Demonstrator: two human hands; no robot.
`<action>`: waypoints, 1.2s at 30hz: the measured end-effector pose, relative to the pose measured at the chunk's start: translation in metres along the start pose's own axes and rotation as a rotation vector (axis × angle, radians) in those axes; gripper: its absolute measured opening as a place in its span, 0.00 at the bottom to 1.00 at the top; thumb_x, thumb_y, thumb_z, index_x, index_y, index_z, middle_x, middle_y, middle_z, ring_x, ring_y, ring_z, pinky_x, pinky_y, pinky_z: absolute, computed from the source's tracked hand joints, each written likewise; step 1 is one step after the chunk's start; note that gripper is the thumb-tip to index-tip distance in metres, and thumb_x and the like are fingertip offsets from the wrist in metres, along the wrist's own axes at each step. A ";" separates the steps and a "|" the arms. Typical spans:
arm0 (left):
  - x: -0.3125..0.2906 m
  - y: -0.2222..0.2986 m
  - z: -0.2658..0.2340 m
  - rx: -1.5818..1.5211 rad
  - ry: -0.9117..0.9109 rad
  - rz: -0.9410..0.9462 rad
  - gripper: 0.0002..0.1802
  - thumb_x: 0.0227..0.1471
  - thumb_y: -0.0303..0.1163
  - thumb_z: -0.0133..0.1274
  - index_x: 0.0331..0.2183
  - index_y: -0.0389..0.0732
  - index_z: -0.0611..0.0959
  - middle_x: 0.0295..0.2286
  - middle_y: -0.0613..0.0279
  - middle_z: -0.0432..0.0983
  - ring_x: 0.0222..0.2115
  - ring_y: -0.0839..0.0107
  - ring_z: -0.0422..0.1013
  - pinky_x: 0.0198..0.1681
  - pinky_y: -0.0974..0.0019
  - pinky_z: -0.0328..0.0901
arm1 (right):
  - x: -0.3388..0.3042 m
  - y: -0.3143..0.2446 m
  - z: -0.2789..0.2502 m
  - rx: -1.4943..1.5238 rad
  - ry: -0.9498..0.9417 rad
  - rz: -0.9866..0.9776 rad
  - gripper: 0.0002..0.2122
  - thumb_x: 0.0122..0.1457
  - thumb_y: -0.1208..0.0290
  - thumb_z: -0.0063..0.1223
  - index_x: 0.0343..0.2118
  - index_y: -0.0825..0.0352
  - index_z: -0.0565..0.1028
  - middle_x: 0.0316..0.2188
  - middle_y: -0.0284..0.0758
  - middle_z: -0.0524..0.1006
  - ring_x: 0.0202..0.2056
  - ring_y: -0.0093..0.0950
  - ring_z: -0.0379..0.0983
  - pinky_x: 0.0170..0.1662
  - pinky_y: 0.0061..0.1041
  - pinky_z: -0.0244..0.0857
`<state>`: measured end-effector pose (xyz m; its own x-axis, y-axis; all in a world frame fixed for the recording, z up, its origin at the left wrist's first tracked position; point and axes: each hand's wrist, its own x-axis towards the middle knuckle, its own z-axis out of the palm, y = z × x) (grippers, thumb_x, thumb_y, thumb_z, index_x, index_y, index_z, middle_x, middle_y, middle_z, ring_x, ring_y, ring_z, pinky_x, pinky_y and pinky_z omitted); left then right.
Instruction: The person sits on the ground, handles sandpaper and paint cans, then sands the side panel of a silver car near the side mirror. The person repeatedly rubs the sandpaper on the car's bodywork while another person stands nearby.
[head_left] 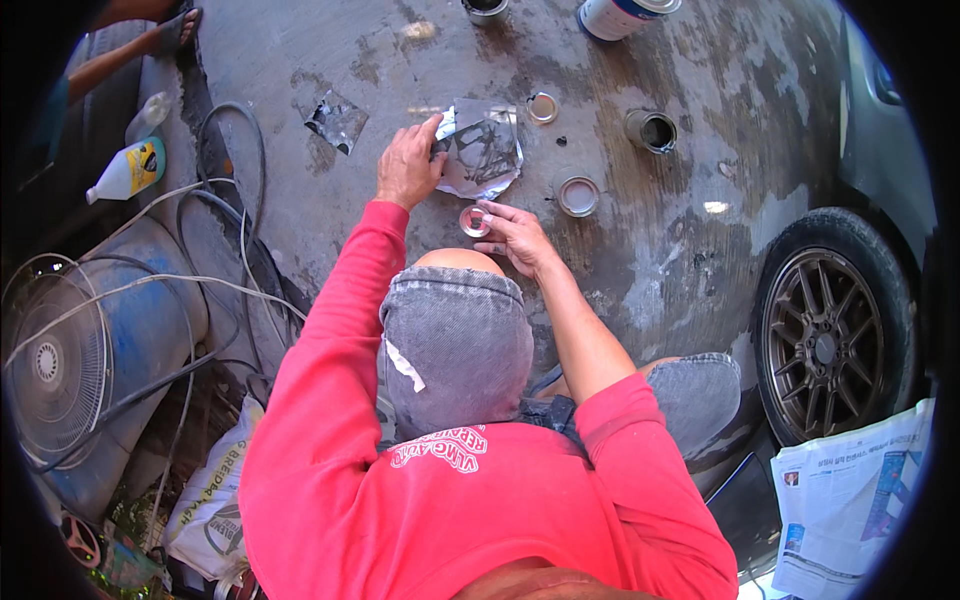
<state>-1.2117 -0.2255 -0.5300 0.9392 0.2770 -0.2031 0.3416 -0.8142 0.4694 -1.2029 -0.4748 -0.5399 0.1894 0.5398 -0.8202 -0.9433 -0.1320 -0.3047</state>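
A silver foil sheet [506,178], smeared dark grey across its middle, lies on the concrete ahead of my knee. My left hand [408,165] rests at its left edge, thumb and forefinger apart and touching it. Just below the foil, my right hand [515,238] pinches a small round tin lid [474,221] by its right side. The lid has a pale rim and a dark blob in the middle. To the right lie a round lid [578,196] and a smaller one [542,108]. An open dark-stained can [652,131] stands beyond them.
A white and blue can [622,14] and another dark can [486,9] stand far ahead. At left are a foil scrap [338,122], a bottle [130,170], tangled cables [250,200] and a fan [60,350]. A car wheel [828,335] and newspaper [845,500] bound the right.
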 end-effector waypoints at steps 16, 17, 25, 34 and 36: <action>-0.023 -0.013 -0.017 -1.131 0.040 -0.502 0.31 0.58 0.18 0.59 0.62 0.33 0.72 0.35 0.61 0.82 0.33 0.75 0.78 0.34 0.69 0.77 | -0.005 -0.014 0.011 -0.714 0.401 -0.358 0.23 0.62 0.56 0.66 0.53 0.70 0.81 0.45 0.40 0.83 0.37 0.24 0.83 0.34 0.27 0.76; -0.030 -0.010 -0.011 -1.194 0.039 -0.542 0.32 0.59 0.19 0.60 0.63 0.33 0.71 0.35 0.62 0.81 0.34 0.76 0.77 0.35 0.69 0.77 | -0.022 -0.036 0.023 -0.450 0.343 -0.110 0.22 0.63 0.55 0.66 0.50 0.69 0.82 0.43 0.39 0.84 0.36 0.24 0.83 0.32 0.26 0.75; -0.046 0.015 0.010 -1.327 -0.047 -0.697 0.34 0.60 0.27 0.64 0.62 0.32 0.68 0.37 0.61 0.80 0.34 0.74 0.79 0.34 0.69 0.77 | 0.000 -0.037 0.009 0.088 0.168 -0.279 0.07 0.69 0.70 0.56 0.47 0.62 0.77 0.40 0.31 0.84 0.35 0.22 0.81 0.30 0.21 0.76; 0.107 -0.040 -0.002 -0.743 0.354 -0.391 0.35 0.52 0.46 0.71 0.52 0.31 0.81 0.30 0.59 0.82 0.24 0.75 0.75 0.24 0.67 0.72 | -0.029 -0.041 0.001 -0.151 0.135 -0.210 0.09 0.64 0.70 0.60 0.46 0.62 0.78 0.34 0.26 0.81 0.32 0.16 0.75 0.26 0.20 0.65; 0.126 -0.024 -0.016 -0.827 0.287 -0.397 0.32 0.55 0.45 0.70 0.53 0.33 0.80 0.37 0.59 0.82 0.27 0.76 0.75 0.24 0.70 0.72 | -0.038 -0.046 0.005 -0.251 0.190 -0.252 0.08 0.63 0.72 0.60 0.43 0.64 0.80 0.33 0.26 0.81 0.32 0.17 0.73 0.31 0.23 0.66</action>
<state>-1.1010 -0.1625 -0.5528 0.6848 0.6587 -0.3116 0.4507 -0.0468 0.8914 -1.1680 -0.4849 -0.4920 0.4758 0.4209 -0.7723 -0.7694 -0.2264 -0.5973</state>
